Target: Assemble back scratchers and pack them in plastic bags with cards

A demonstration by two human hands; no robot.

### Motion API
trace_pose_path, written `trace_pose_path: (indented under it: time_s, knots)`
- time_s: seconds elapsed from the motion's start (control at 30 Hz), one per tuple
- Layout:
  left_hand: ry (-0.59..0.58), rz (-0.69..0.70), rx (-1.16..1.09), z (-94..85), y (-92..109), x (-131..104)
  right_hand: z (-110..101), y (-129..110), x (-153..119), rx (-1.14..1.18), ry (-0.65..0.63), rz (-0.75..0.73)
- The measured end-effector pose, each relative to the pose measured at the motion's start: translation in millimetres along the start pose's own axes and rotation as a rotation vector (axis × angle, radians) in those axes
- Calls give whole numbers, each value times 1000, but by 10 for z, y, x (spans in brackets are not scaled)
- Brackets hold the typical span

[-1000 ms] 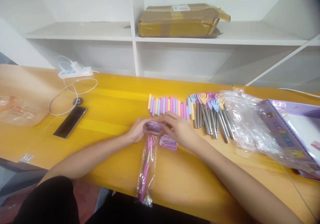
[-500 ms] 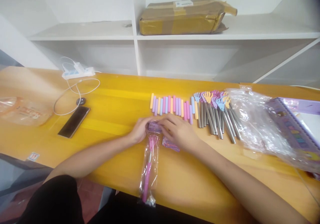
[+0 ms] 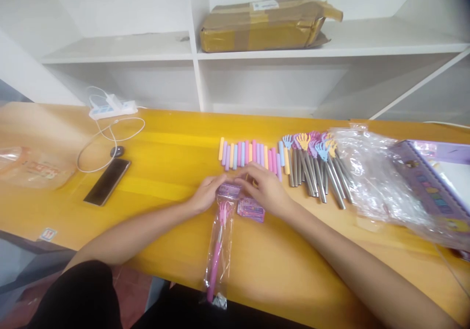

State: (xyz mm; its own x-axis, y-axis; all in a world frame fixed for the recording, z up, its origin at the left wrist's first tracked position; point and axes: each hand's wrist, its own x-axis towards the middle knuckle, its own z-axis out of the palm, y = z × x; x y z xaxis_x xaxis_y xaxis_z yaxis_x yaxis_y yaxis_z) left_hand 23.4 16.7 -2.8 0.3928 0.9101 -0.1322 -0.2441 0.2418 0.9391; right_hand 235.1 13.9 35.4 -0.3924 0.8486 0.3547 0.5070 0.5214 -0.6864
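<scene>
A pink back scratcher (image 3: 214,265) with a claw-shaped head lies inside a clear plastic bag (image 3: 228,250) in front of me. The bag's top end carries a purple printed header card (image 3: 229,191). My left hand (image 3: 207,193) closes on the card's left upper edge, fingertips partly hidden. From the other side, my right hand (image 3: 266,189) curls its fingers onto the card's top right edge. Under and beside my right hand sits a small stack of printed cards (image 3: 251,209). Just beyond both hands runs a row of pastel handle tubes (image 3: 243,154).
Back scratchers with metal rods (image 3: 317,167) are piled right of the tubes. Further right are clear plastic bags (image 3: 374,182) and a purple box (image 3: 429,187). A phone (image 3: 107,182), a power strip (image 3: 113,107) and an orange bag (image 3: 36,167) lie left. A taped carton (image 3: 264,25) occupies the shelf.
My right hand has lifted and shifted slightly right, uncovering more of the card stack. My left hand stays at the header card. The view has moved a little.
</scene>
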Motion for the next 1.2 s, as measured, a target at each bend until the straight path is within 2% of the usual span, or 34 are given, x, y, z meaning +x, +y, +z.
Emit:
trace_pose_path:
  time_s: [0.17, 0.27, 0.4, 0.6, 0.8, 1.0, 1.2]
  knots:
    - [-126, -21, 163, -41, 27, -2, -34, 46, 42, 49, 116, 45]
    - [-156, -41, 294, -40, 64, -3, -62, 44, 47, 36, 171, 59]
    - [-162, -46, 200, -23, 56, 4, -39, 8, 6, -23, 188, -21]
    - [-122, -12, 94, -52, -39, 41, 77, 51, -71, -224, 178, -303]
    - [-124, -16, 82, -44, -28, 22, 47, 139, -54, -444, 139, -510]
    - [-127, -6, 16, -43, -45, 7, 3, 140, -58, -562, 64, -562]
    - [-155, 22, 9, -71, -54, 1, -30, 144, -52, -452, 0, -555]
